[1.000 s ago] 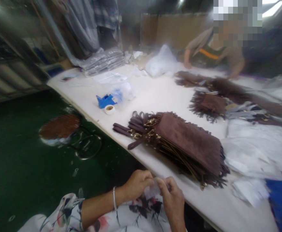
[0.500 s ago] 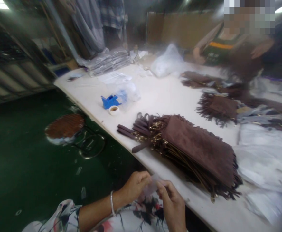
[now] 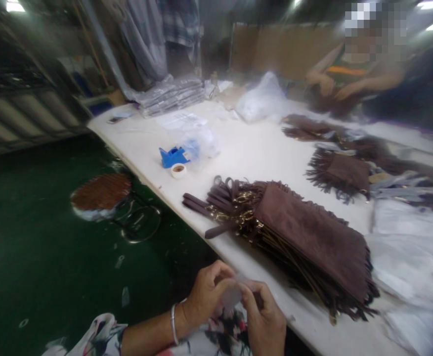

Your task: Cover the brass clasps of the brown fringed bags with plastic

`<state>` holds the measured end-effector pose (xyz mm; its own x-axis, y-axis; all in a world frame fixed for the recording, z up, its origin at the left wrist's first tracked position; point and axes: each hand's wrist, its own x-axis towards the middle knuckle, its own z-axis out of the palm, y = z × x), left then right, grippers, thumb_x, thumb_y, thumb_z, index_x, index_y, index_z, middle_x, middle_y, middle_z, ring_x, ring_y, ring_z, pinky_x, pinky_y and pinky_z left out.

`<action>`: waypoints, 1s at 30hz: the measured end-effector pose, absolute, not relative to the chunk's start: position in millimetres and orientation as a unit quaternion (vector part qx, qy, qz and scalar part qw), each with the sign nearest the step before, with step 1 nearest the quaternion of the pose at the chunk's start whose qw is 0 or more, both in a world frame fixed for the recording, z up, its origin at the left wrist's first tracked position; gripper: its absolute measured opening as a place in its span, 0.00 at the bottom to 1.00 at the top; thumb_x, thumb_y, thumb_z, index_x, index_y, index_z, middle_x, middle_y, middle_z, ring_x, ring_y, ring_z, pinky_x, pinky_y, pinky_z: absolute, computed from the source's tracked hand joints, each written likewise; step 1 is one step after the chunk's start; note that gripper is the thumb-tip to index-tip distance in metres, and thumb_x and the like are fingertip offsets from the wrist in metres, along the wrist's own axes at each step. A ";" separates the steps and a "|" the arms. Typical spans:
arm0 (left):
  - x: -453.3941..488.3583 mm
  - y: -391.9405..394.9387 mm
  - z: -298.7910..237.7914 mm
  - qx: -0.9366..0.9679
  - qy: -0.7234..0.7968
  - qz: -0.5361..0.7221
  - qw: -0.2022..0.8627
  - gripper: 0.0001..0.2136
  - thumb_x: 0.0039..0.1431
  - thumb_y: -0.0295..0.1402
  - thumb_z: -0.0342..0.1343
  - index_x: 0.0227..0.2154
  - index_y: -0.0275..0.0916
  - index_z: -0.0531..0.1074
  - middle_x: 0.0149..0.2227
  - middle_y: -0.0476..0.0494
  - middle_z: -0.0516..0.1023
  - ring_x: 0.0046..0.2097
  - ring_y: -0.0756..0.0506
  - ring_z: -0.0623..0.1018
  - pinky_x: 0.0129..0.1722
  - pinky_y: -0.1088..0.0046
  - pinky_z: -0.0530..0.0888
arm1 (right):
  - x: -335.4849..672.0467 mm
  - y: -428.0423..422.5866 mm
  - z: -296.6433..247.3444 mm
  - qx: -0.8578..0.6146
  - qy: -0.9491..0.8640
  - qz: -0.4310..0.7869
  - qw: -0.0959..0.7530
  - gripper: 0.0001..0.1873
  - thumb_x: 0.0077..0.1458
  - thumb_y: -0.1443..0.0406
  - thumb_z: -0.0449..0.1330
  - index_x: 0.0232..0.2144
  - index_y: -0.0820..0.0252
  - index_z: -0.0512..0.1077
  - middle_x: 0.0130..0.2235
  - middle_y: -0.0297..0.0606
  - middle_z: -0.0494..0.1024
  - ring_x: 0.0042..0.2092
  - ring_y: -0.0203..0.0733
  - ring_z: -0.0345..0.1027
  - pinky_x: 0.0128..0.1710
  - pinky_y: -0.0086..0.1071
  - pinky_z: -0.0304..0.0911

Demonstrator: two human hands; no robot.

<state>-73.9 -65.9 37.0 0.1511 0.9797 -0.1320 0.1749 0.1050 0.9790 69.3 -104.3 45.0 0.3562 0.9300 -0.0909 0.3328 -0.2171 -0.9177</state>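
Two bare hands meet low in the view, over a lap in flowered cloth. The left hand [image 3: 206, 295], a silver bangle [image 3: 172, 324] on its wrist, is curled, with thumb and fingertips pinched on a small see-through piece [image 3: 232, 295]. The right hand [image 3: 265, 321] faces it, fingers bent, and grips the same piece from the other side. The piece is pale and blurred, and what it is made of cannot be told. It hangs between the two hands, just short of the worktop [image 3: 253, 148] edge.

Just beyond the right hand, on the worktop, lies a stack of brown fringed pouches [image 3: 313, 242], with straps and gold clasps pointing away to the left. Farther out from the left hand sit a blue tape dispenser [image 3: 172, 156] and a small tape roll [image 3: 178, 170], touching or nearly so. To the left of the left hand, on the green floor, stands a round stool [image 3: 101, 194]. Well beyond both hands, across the worktop, another person's hands [image 3: 335, 89] rest on more brown pouches.
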 end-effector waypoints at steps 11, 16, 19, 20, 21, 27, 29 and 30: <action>-71.7 -58.7 29.3 0.427 0.499 0.424 0.623 0.08 0.56 0.36 0.61 0.30 0.34 0.75 0.28 0.46 0.76 0.31 0.47 0.73 0.32 0.75 0.68 | 64.6 -108.3 52.5 -0.658 -0.367 0.451 0.478 0.20 0.54 0.49 0.59 0.39 0.57 0.76 0.30 0.33 0.76 0.30 0.39 0.66 0.32 0.29 0.64; -72.0 -58.2 31.7 0.447 0.474 0.450 0.611 0.06 0.57 0.32 0.59 0.29 0.34 0.75 0.33 0.43 0.78 0.36 0.46 0.75 0.38 0.73 0.69 | 58.9 -104.6 54.1 -0.651 -0.411 0.442 0.461 0.18 0.53 0.49 0.59 0.29 0.57 0.75 0.27 0.32 0.73 0.31 0.39 0.66 0.32 0.28 0.63; -72.6 -57.2 32.0 0.435 0.457 0.464 0.622 0.05 0.56 0.31 0.59 0.29 0.34 0.75 0.34 0.43 0.78 0.37 0.46 0.74 0.38 0.73 0.69 | 57.1 -105.8 54.7 -0.628 -0.432 0.443 0.471 0.17 0.52 0.50 0.61 0.29 0.58 0.73 0.32 0.34 0.75 0.34 0.40 0.68 0.36 0.29 0.63; -72.9 -57.0 31.4 0.428 0.453 0.467 0.628 0.05 0.56 0.31 0.60 0.29 0.34 0.75 0.34 0.43 0.77 0.36 0.46 0.74 0.37 0.74 0.69 | 58.0 -106.4 54.9 -0.622 -0.430 0.452 0.473 0.17 0.53 0.50 0.60 0.30 0.57 0.73 0.31 0.33 0.75 0.33 0.39 0.68 0.35 0.28 0.63; -73.2 -56.8 30.5 0.421 0.450 0.468 0.634 0.05 0.56 0.31 0.60 0.29 0.34 0.75 0.34 0.43 0.77 0.35 0.46 0.74 0.36 0.74 0.68 | 59.6 -106.9 55.0 -0.622 -0.422 0.460 0.473 0.17 0.55 0.50 0.59 0.31 0.57 0.73 0.29 0.32 0.74 0.32 0.39 0.67 0.34 0.27 0.63; -73.6 -58.6 27.4 0.446 0.448 0.459 0.624 0.04 0.58 0.31 0.59 0.31 0.35 0.76 0.34 0.43 0.78 0.36 0.46 0.75 0.38 0.73 0.69 | 66.3 -106.5 49.4 -0.653 -0.407 0.444 0.459 0.17 0.56 0.51 0.58 0.36 0.57 0.74 0.29 0.33 0.75 0.31 0.39 0.68 0.33 0.28 0.63; -73.9 -59.4 28.7 0.497 0.443 0.462 0.586 0.05 0.59 0.30 0.57 0.31 0.36 0.76 0.35 0.43 0.78 0.38 0.45 0.75 0.40 0.72 0.70 | 61.9 -106.9 46.3 -0.644 -0.441 0.420 0.464 0.17 0.56 0.52 0.57 0.36 0.57 0.75 0.33 0.35 0.77 0.34 0.40 0.70 0.36 0.28 0.64; -74.6 -59.8 29.4 0.525 0.439 0.464 0.562 0.06 0.60 0.30 0.56 0.31 0.36 0.77 0.35 0.43 0.78 0.39 0.45 0.76 0.41 0.71 0.70 | 58.9 -107.3 45.1 -0.643 -0.456 0.403 0.465 0.16 0.56 0.52 0.57 0.36 0.57 0.75 0.34 0.35 0.78 0.35 0.41 0.71 0.37 0.29 0.64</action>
